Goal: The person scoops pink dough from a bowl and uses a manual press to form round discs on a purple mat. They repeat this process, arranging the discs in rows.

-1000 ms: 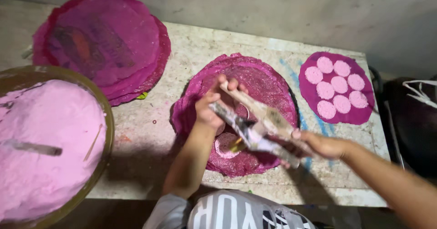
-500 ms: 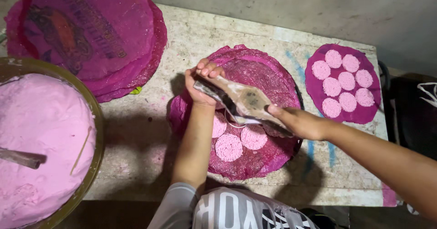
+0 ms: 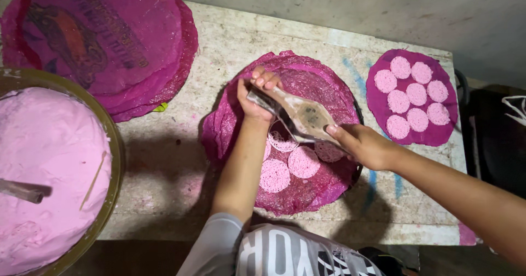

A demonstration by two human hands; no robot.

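My left hand (image 3: pixel 255 94) and my right hand (image 3: pixel 362 145) together grip a flat, stained press tool (image 3: pixel 302 115), one hand at each end, tilted over a round magenta mat (image 3: pixel 316 84). Several pale pink lacy discs (image 3: pixel 302 162) lie on the mat's near half, just below the tool. My left forearm crosses the mat's left side and hides part of it.
A big bowl (image 3: pixel 114 161) of pink batter with a stick handle (image 3: pixel 22 191) stands at the left. A stack of magenta mats (image 3: pixel 109 40) lies at the back left. Another mat (image 3: pixel 412 134) with several discs sits at the right on the worn stone table (image 3: pixel 181 166); a dark bag (image 3: pixel 496 139) beyond.
The tool has shifted up the mat, away from me, and more pink discs now lie uncovered below it. Both hands keep their grip.
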